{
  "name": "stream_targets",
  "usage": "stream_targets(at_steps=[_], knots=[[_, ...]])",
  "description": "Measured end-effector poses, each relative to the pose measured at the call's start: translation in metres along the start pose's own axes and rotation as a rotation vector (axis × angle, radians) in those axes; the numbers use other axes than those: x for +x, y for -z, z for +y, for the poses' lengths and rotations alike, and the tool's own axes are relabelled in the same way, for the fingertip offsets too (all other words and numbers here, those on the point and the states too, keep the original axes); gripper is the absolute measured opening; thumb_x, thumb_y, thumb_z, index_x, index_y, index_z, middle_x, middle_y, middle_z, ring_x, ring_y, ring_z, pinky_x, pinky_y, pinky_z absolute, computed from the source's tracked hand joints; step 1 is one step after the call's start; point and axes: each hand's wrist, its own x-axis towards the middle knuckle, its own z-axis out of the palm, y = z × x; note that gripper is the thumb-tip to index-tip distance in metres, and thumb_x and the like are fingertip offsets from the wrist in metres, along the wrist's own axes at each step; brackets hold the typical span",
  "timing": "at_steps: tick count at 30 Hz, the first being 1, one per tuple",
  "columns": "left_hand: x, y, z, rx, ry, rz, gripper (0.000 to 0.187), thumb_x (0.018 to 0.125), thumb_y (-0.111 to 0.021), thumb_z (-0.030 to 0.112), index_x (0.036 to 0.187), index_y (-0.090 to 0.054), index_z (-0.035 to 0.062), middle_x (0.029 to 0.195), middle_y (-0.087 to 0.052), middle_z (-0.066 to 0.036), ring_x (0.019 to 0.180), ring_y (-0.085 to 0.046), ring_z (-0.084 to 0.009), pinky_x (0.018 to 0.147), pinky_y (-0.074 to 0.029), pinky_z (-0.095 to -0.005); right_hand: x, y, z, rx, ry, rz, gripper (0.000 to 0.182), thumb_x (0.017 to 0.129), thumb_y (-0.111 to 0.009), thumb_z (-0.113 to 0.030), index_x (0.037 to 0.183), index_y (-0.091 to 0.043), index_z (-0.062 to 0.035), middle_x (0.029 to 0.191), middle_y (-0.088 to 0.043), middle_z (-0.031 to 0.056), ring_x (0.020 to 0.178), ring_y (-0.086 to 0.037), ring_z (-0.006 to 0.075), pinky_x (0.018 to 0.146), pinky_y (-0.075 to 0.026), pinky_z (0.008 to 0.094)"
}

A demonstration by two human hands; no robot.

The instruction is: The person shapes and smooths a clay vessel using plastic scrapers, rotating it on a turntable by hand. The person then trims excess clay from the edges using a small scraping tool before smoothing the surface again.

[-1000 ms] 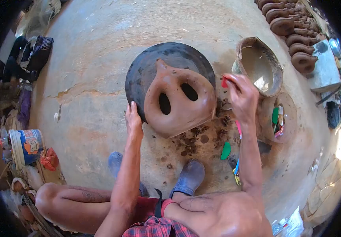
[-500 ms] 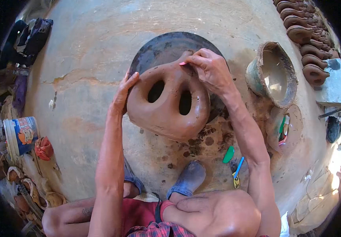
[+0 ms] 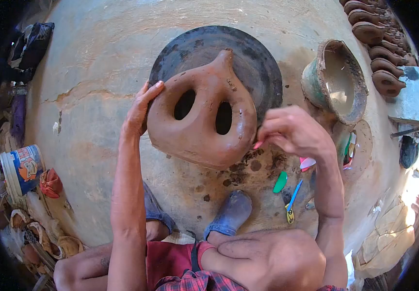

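A brown wet-clay form (image 3: 204, 116) with two oval holes and a pointed nub at its far end sits on a round dark disc (image 3: 263, 58) on the floor. My left hand (image 3: 140, 109) grips its left side, thumb at the upper edge and the other fingers partly hidden behind it. My right hand (image 3: 292, 131) is closed in a pinch beside the form's lower right edge. A small, flat pink piece (image 3: 258, 144) sticks out between its fingertips; the rest of that piece is hidden. The clay around the nub shows small rough crumbs.
At the right stand a basin of murky water (image 3: 338, 92) and a shallow dish (image 3: 360, 145). A green scraper (image 3: 281, 182) and a blue-handled tool (image 3: 294, 194) lie near my foot. Rows of clay pieces (image 3: 386, 75) line the upper right. A paint bucket (image 3: 23, 169) stands left.
My right hand has moved from the nub down and right to the form's lower right side, the pink piece still in its fingers. My left hand stays on the left side.
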Motion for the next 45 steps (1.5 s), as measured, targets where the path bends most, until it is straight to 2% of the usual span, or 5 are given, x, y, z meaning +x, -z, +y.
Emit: stream_targets(at_steps=[9, 20, 28, 41, 45], knots=[[0.018, 0.022, -0.008, -0.027, 0.063, -0.07, 0.07, 0.101, -0.071, 0.052, 0.151, -0.051, 0.0063, 0.134, -0.067, -0.012, 0.12, -0.066, -0.0212, 0.101, -0.056, -0.037, -0.054, -0.025, 0.014, -0.034, -0.586, 0.074, 0.017, 0.087, -0.082, -0.007, 0.1, -0.073, -0.0006, 0.086, -0.076, 0.0194, 0.08, -0.076, 0.0346, 0.07, -0.057, 0.0425], [0.032, 0.03, -0.006, 0.121, 0.112, -0.064, 0.105, 0.101, -0.072, 0.054, 0.167, -0.019, -0.0087, 0.155, -0.051, -0.028, 0.137, -0.058, -0.0254, 0.115, -0.05, -0.038, 0.087, -0.016, 0.038, -0.34, 0.149, 0.549, 0.029, 0.088, -0.068, 0.003, 0.11, -0.08, -0.0108, 0.101, -0.073, 0.0094, 0.093, -0.072, 0.0311, 0.083, -0.06, 0.0408], [-0.004, 0.016, -0.041, 0.056, 0.055, 0.16, 0.049, 0.113, -0.057, 0.038, 0.15, -0.055, 0.0049, 0.136, -0.07, -0.012, 0.117, -0.071, -0.0197, 0.098, -0.06, -0.0363, 0.038, -0.027, 0.031, -0.305, 0.116, 0.415, 0.032, 0.08, -0.069, 0.005, 0.107, -0.079, -0.0094, 0.104, -0.071, 0.0099, 0.097, -0.07, 0.0311, 0.084, -0.059, 0.0425], [-0.061, -0.033, -0.1, -0.195, -0.006, 0.313, 0.046, 0.116, -0.053, 0.034, 0.154, -0.046, 0.0091, 0.139, -0.067, -0.007, 0.12, -0.069, -0.0195, 0.098, -0.059, -0.0376, -0.07, -0.037, -0.038, -0.176, -0.196, 0.227, 0.033, 0.081, -0.072, 0.006, 0.108, -0.082, -0.0106, 0.096, -0.071, 0.0091, 0.09, -0.071, 0.027, 0.076, -0.06, 0.0396], [-0.079, -0.051, -0.112, -0.248, 0.038, 0.309, 0.041, 0.115, -0.055, 0.038, 0.149, -0.048, 0.0168, 0.129, -0.067, -0.002, 0.106, -0.069, -0.0149, 0.077, -0.06, -0.0305, -0.043, -0.023, -0.014, -0.324, -0.252, 0.674, 0.026, 0.084, -0.072, 0.0, 0.106, -0.082, -0.0112, 0.098, -0.072, 0.0101, 0.091, -0.072, 0.0302, 0.079, -0.06, 0.0414]])
